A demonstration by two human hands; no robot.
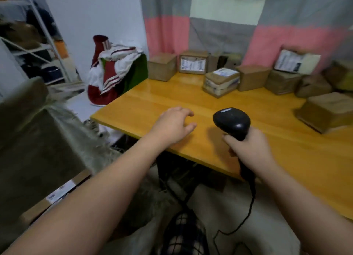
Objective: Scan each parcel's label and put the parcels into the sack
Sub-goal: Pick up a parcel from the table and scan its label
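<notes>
My right hand (246, 147) grips the handle of a black barcode scanner (232, 121) above the wooden table (152, 105); its cable hangs down past the table edge. My left hand (173, 124) hovers over the table's near left part, fingers loosely spread, holding nothing. Several brown cardboard parcels line the far and right side of the table, among them a labelled one (193, 64), a taped one (221, 81) and a larger box (326, 111) at the right. A woven sack (38, 140) stands at the left of the table, with a labelled parcel (57, 195) lying inside.
A red and white jacket (112, 69) is draped over a green chair beyond the table's left end. A metal shelf rack (38, 44) stands at the far left. A pink and grey curtain (229, 25) hangs behind the parcels.
</notes>
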